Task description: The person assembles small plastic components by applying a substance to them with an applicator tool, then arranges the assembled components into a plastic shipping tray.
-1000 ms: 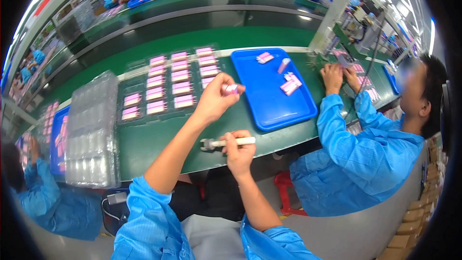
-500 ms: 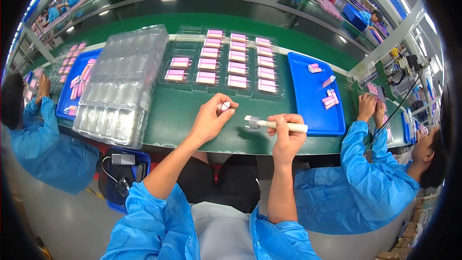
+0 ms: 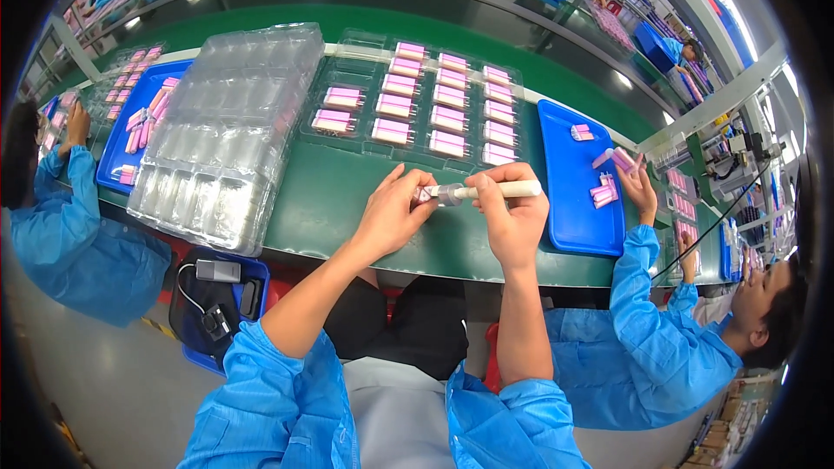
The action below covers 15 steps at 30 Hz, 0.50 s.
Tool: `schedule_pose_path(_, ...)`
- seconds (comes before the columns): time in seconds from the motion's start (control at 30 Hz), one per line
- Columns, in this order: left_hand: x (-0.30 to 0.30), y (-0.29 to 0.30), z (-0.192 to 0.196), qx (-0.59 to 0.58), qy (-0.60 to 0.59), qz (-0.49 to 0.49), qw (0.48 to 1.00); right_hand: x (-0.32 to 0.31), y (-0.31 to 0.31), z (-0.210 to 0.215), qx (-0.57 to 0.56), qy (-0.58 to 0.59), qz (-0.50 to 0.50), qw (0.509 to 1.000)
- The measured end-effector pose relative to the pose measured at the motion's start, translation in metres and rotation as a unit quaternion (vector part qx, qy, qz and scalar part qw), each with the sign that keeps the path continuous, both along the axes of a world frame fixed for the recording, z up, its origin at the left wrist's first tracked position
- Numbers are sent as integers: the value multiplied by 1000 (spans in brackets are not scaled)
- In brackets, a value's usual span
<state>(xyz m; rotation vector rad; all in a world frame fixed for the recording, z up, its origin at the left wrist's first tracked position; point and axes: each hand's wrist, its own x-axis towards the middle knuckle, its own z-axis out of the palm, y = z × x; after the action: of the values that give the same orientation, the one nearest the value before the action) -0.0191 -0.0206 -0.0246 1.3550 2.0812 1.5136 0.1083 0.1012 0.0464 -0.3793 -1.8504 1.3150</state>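
Observation:
Over the green bench, my left hand (image 3: 395,208) pinches a small pink-and-white block (image 3: 422,194), mostly hidden by its fingers. My right hand (image 3: 511,213) grips a pen-like tool (image 3: 524,188) with a round white handle and a grey, partly clear head. The tool's head meets the end of the block, between my two hands. Just beyond them lies a clear plastic tray (image 3: 365,155) with rows of pink-and-white blocks (image 3: 447,143), thin leads sticking out at their right ends.
Stacked clear trays (image 3: 221,139) stand at left, partly over a blue tray (image 3: 117,152) of blocks. Another blue tray (image 3: 578,230) lies at right, where a co-worker's hand (image 3: 641,191) holds blocks above it. A blue bin (image 3: 208,356) with devices sits below the bench edge.
My hands have come together, so the tool's head now meets the block. The co-worker's hand at right has reached to the blue tray with blocks. The view has shifted slightly.

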Motion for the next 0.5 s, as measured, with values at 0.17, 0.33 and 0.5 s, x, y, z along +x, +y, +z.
schedule_pose_path(0.17, 0, -1, 2, 11, 2, 1, 1000, -6, 0, 4, 35, -24, -4, 999)
schedule_pose_path(0.33, 0, -2, 6, 13, -8, 0, 1000, -8, -2, 13, 114, -85, -4, 990)
schedule_pose_path(0.5, 0, -7, 5, 12, -15, -2, 1000, -12, -3, 11, 106, -91, -3, 990)
